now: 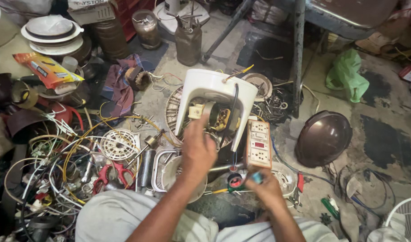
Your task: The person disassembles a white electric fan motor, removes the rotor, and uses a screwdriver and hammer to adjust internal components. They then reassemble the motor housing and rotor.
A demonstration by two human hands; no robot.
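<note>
left hand (197, 150): fingers closed, poking into the white housing (216, 96)
right hand (264, 188): gripping a small tool (255, 178)
handling: light, rigid, probably brittle; hold its rim

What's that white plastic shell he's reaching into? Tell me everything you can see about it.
The white plastic housing looks like an appliance casing, smooth and rounded at the corners, tipped so its open side faces the camera. Inside show a motor with copper-coloured windings, a cream part and wires; a black cable runs down across the opening. It stands on the cluttered floor over a round wire grille. The left hand reaches into its opening; an orange-edged socket board lies against its right edge.
</note>
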